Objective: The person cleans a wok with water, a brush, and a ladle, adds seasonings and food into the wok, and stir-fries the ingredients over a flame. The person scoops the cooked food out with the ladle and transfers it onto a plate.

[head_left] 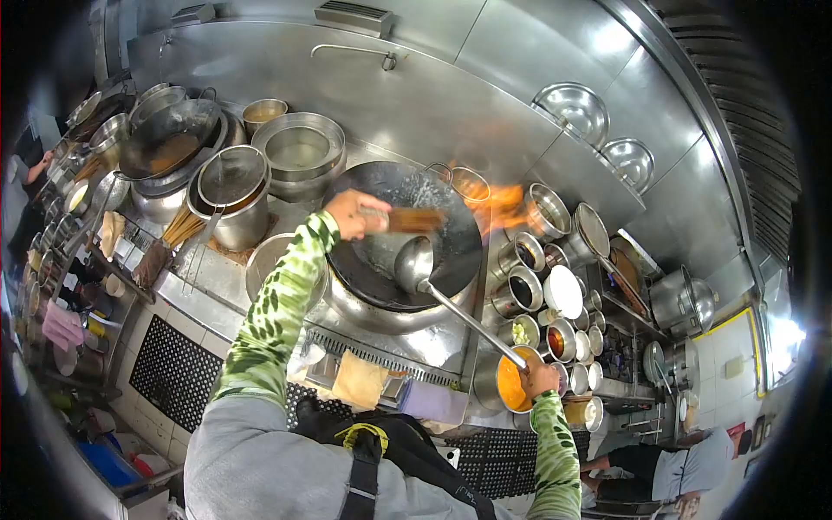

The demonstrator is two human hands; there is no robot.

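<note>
My left hand point(357, 215) is closed around a brown brush point(414, 220), slightly blurred, over the dark wok point(347, 264). Water or steam splashes at the wok's upper part. In my right hand point(539, 380) is the handle end of a long metal ladle point(414, 264), whose bowl rests or hovers at the wok's near side; which one is unclear. Just beside my right hand stands a pot of orange liquid point(513, 386). Orange flames point(503, 206) rise to the right of the wok, by a small wire-rimmed strainer point(470, 185).
Several seasoning containers point(524, 290) and a white bowl point(563, 292) stand at the right. Pots point(299, 152) and a second wok point(169, 143) are at the left. Cloths point(360, 380) lie along the front edge. Another person point(689, 468) is at lower right, another at far left.
</note>
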